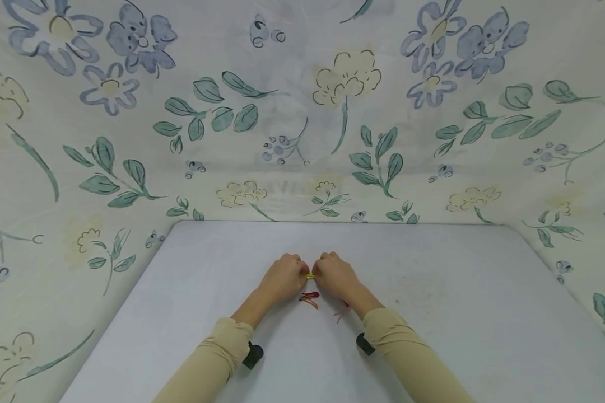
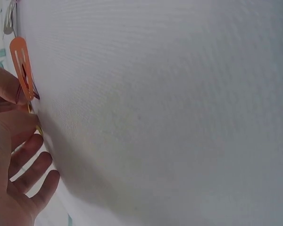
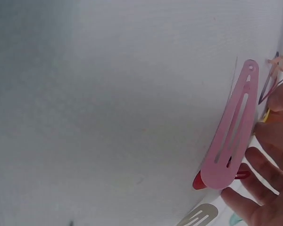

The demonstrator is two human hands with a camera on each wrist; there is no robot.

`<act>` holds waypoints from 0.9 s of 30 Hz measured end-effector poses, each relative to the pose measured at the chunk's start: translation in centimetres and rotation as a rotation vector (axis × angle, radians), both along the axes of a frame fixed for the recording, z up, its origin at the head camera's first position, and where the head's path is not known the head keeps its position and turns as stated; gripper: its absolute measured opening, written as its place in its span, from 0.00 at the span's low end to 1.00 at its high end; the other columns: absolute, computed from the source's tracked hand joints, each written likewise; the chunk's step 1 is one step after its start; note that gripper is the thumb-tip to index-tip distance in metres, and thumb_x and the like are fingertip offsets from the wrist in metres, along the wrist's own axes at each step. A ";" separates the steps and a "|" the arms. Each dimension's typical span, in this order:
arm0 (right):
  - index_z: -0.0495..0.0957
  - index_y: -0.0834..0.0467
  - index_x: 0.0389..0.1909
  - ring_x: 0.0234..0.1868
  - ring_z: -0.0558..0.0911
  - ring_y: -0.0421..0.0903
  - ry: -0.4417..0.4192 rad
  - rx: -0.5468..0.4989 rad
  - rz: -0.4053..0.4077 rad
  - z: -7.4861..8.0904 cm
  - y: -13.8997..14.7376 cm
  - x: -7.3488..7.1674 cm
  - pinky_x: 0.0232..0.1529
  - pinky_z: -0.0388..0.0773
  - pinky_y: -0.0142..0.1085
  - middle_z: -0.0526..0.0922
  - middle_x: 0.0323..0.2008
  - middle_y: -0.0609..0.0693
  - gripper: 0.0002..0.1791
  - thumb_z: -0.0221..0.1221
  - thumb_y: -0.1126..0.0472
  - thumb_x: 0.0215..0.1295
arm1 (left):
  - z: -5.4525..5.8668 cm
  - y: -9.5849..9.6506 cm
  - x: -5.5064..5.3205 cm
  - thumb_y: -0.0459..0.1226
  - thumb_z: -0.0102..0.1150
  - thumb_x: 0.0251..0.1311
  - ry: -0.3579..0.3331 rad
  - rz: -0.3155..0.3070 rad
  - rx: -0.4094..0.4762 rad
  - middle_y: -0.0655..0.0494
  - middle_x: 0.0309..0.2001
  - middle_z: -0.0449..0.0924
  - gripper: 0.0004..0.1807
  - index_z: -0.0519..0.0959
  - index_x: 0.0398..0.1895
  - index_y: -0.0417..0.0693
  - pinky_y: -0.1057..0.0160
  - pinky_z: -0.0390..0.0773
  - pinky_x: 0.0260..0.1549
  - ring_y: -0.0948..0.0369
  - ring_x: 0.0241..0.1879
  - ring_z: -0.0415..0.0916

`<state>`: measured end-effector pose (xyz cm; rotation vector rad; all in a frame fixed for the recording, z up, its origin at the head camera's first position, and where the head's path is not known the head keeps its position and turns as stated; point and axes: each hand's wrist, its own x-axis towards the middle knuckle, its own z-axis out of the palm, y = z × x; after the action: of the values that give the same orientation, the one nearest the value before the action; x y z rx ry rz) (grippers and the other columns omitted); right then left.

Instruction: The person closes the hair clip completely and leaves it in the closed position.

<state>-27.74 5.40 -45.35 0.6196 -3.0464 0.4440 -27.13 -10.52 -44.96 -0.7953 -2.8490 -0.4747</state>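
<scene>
My left hand (image 1: 284,279) and right hand (image 1: 335,277) meet near the middle of the white table. Between their fingertips they pinch a small yellow hair clip (image 1: 310,276), mostly hidden by the fingers. Just below it on the table lie a dark red clip (image 1: 310,295) and an orange snap clip (image 2: 21,66), close together. A pink snap clip (image 3: 232,136) rests beside the right hand, partly over a red clip (image 3: 198,181). In both wrist views the other fingers of each hand spread loosely away from the pinch.
A greyish clip (image 3: 201,216) lies near the pink one, and a silver clip (image 2: 9,18) shows at the left wrist view's corner. Dark wrist cameras (image 1: 254,356) hang under the sleeves. Flower-patterned cloth (image 1: 302,190) stands behind and beside the table (image 1: 459,313).
</scene>
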 end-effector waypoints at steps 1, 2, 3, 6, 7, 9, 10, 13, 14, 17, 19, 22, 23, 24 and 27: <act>0.85 0.57 0.37 0.45 0.77 0.48 -0.003 0.000 0.000 0.0 0.0 0.0 0.43 0.79 0.42 0.80 0.38 0.49 0.04 0.63 0.62 0.63 | 0.0 0.0 0.0 0.30 0.67 0.53 0.007 -0.002 0.000 0.52 0.31 0.81 0.03 0.86 0.31 0.42 0.56 0.77 0.36 0.54 0.35 0.75; 0.85 0.57 0.37 0.45 0.77 0.47 -0.004 0.002 0.001 0.1 0.0 0.0 0.43 0.79 0.42 0.80 0.39 0.49 0.05 0.63 0.62 0.63 | -0.1 0.0 0.0 0.29 0.66 0.53 0.007 -0.002 0.001 0.52 0.31 0.81 0.04 0.86 0.32 0.42 0.56 0.77 0.36 0.54 0.35 0.76; 0.85 0.57 0.37 0.45 0.77 0.47 -0.007 0.003 0.000 0.1 0.0 0.0 0.43 0.79 0.42 0.80 0.39 0.49 0.05 0.63 0.62 0.63 | -0.1 -0.1 0.0 0.29 0.66 0.53 0.003 -0.001 0.003 0.52 0.32 0.81 0.04 0.86 0.32 0.42 0.56 0.77 0.37 0.54 0.35 0.76; 0.85 0.57 0.38 0.45 0.76 0.47 -0.022 -0.002 0.000 0.3 0.0 0.1 0.44 0.79 0.43 0.79 0.39 0.49 0.05 0.63 0.62 0.63 | -0.2 -0.1 -0.1 0.29 0.66 0.53 -0.006 0.001 0.011 0.52 0.33 0.81 0.05 0.86 0.33 0.42 0.55 0.78 0.38 0.54 0.36 0.76; 0.85 0.57 0.39 0.45 0.76 0.47 -0.028 -0.005 -0.001 0.4 0.0 0.1 0.44 0.78 0.43 0.79 0.39 0.49 0.05 0.63 0.62 0.63 | -0.2 -0.1 -0.2 0.30 0.65 0.53 -0.011 0.004 0.013 0.52 0.33 0.81 0.05 0.86 0.34 0.42 0.55 0.78 0.38 0.54 0.36 0.76; 0.85 0.57 0.40 0.44 0.76 0.47 -0.042 -0.017 -0.001 0.4 0.1 0.2 0.44 0.78 0.43 0.79 0.39 0.49 0.06 0.63 0.62 0.63 | -0.3 -0.1 -0.1 0.30 0.65 0.53 -0.021 0.009 0.020 0.52 0.34 0.82 0.06 0.86 0.35 0.42 0.55 0.78 0.38 0.54 0.37 0.76; 0.85 0.57 0.40 0.45 0.75 0.47 -0.050 -0.025 -0.002 0.4 0.2 0.2 0.45 0.78 0.43 0.79 0.40 0.49 0.07 0.63 0.62 0.63 | -0.3 -0.2 -0.1 0.30 0.66 0.52 -0.022 0.010 0.022 0.52 0.34 0.82 0.06 0.86 0.35 0.42 0.55 0.78 0.38 0.54 0.37 0.76; 0.84 0.57 0.42 0.47 0.76 0.48 -0.067 -0.051 -0.005 0.3 0.4 0.3 0.47 0.78 0.44 0.79 0.41 0.50 0.08 0.63 0.62 0.62 | -0.4 -0.3 0.0 0.32 0.67 0.51 -0.016 0.010 0.033 0.53 0.34 0.82 0.08 0.86 0.35 0.42 0.56 0.78 0.38 0.54 0.37 0.76; 0.84 0.57 0.43 0.47 0.76 0.48 -0.071 -0.060 -0.008 0.2 0.6 0.4 0.47 0.78 0.45 0.79 0.42 0.50 0.09 0.63 0.62 0.62 | -0.4 -0.3 0.1 0.32 0.67 0.51 -0.016 0.010 0.036 0.53 0.34 0.82 0.08 0.86 0.36 0.42 0.56 0.78 0.38 0.54 0.37 0.76; 0.84 0.57 0.44 0.48 0.77 0.48 -0.078 -0.079 -0.016 0.1 0.9 0.5 0.49 0.78 0.45 0.80 0.43 0.50 0.10 0.63 0.61 0.62 | -0.5 -0.3 0.2 0.33 0.68 0.51 -0.018 0.016 0.041 0.53 0.35 0.82 0.09 0.86 0.37 0.42 0.56 0.78 0.39 0.55 0.38 0.77; 0.84 0.56 0.44 0.49 0.77 0.48 -0.079 -0.084 -0.020 0.0 1.2 0.5 0.50 0.78 0.45 0.80 0.43 0.50 0.10 0.64 0.61 0.62 | -0.4 -0.3 0.3 0.34 0.68 0.52 -0.027 0.023 0.044 0.53 0.36 0.83 0.10 0.86 0.39 0.42 0.56 0.78 0.40 0.55 0.39 0.77; 0.84 0.56 0.45 0.50 0.78 0.48 -0.084 -0.094 -0.024 0.0 1.6 0.6 0.51 0.78 0.45 0.80 0.43 0.50 0.11 0.64 0.60 0.62 | -0.3 -0.3 0.4 0.34 0.67 0.54 -0.040 0.030 0.056 0.52 0.38 0.83 0.10 0.85 0.40 0.42 0.55 0.79 0.41 0.53 0.41 0.78; 0.84 0.56 0.45 0.50 0.78 0.49 -0.087 -0.101 -0.027 0.0 1.7 0.6 0.51 0.78 0.45 0.80 0.43 0.50 0.11 0.64 0.60 0.62 | -0.3 -0.3 0.5 0.34 0.67 0.54 -0.041 0.029 0.063 0.52 0.39 0.83 0.11 0.85 0.41 0.43 0.54 0.79 0.42 0.53 0.42 0.78; 0.84 0.56 0.45 0.50 0.78 0.49 -0.094 -0.109 -0.030 0.1 1.9 0.7 0.52 0.78 0.45 0.80 0.44 0.50 0.11 0.64 0.60 0.62 | -0.3 -0.3 0.6 0.34 0.67 0.54 -0.044 0.028 0.070 0.52 0.39 0.83 0.11 0.85 0.41 0.43 0.54 0.79 0.43 0.53 0.43 0.78; 0.83 0.57 0.45 0.49 0.79 0.49 -0.103 -0.138 -0.028 0.1 2.5 0.8 0.53 0.78 0.45 0.80 0.43 0.50 0.11 0.64 0.60 0.63 | -0.2 -0.3 0.7 0.35 0.67 0.55 -0.050 0.027 0.082 0.52 0.41 0.82 0.12 0.85 0.42 0.44 0.53 0.79 0.44 0.52 0.44 0.77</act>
<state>-26.97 7.89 -45.23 0.5643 -3.0809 0.6996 -26.44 -10.85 -45.16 -0.7400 -2.8608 -0.6124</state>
